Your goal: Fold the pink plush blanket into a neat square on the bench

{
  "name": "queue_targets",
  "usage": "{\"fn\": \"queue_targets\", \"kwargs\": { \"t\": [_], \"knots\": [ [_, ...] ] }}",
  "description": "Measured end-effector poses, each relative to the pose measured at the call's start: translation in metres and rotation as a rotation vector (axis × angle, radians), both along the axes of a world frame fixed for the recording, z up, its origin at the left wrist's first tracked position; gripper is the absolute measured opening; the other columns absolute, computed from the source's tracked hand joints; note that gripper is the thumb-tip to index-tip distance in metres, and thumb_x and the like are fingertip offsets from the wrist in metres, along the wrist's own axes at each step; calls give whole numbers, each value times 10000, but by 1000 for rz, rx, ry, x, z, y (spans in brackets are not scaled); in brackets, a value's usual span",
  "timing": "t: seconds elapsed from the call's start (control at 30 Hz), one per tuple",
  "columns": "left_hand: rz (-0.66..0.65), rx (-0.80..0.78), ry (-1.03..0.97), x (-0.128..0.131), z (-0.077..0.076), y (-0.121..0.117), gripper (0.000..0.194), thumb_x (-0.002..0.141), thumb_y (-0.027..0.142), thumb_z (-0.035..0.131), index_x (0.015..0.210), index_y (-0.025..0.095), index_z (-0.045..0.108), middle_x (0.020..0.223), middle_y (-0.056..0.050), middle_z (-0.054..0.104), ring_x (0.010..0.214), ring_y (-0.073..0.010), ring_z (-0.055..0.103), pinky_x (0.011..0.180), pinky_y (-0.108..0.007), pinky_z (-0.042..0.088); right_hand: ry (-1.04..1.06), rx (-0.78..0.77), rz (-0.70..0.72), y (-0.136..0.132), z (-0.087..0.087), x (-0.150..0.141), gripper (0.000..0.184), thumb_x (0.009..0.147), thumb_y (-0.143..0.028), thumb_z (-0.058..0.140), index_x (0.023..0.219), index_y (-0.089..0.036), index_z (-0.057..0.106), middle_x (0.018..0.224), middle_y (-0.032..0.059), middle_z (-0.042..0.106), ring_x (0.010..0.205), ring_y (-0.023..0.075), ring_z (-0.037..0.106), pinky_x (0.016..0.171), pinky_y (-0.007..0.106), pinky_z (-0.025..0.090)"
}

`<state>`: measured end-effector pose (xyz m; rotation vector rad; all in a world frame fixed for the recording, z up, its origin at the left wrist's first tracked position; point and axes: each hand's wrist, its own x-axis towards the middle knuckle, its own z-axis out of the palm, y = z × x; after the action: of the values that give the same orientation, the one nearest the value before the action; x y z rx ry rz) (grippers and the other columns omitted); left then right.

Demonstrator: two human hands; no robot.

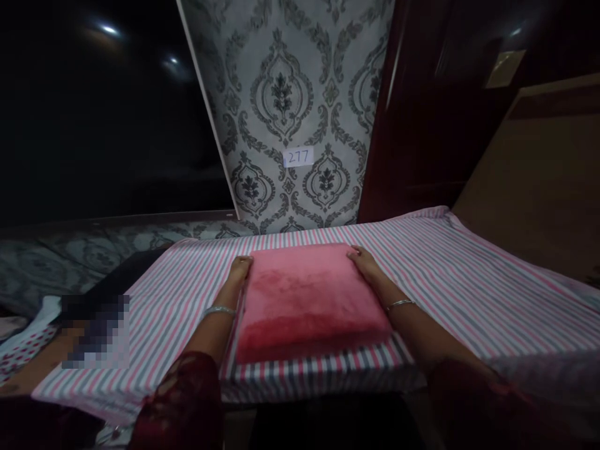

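A square, pink plush cushion (314, 294) lies flat on a striped cloth (450, 269) that covers the table. Its nap looks darker red along the near edge and in smudges across the top. At the far left corner, the fingers of my left hand (242, 266) are closed on the cushion's edge. My right hand (364, 260) grips the far right corner, thumb on top and the other fingers partly hidden. Both forearms reach forward along the cushion's sides, each with a bangle at the wrist.
Behind the table is patterned wallpaper (281, 94) with a paper label (299, 156) reading 277. A large dark screen (103, 112) stands left. A brown cardboard panel (539, 175) leans at the right. At the left edge, a pixelated patch (96, 331) hides part of the scene.
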<state>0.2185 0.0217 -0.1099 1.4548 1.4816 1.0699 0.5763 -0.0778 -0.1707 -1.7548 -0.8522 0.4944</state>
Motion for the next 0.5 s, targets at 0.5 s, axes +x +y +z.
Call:
{"fn": "queue_targets", "kwargs": {
  "t": [0.5],
  "knots": [
    [-139, 22, -47, -67, -44, -163, 618, 589, 710, 721, 887, 170, 683, 798, -31, 673, 800, -213, 622, 703, -295, 491, -30, -25, 138, -188, -28, -26, 603, 759, -668, 531, 1052, -161, 671, 733, 49, 675, 602, 198, 602, 540, 305, 443]
  ]
}}
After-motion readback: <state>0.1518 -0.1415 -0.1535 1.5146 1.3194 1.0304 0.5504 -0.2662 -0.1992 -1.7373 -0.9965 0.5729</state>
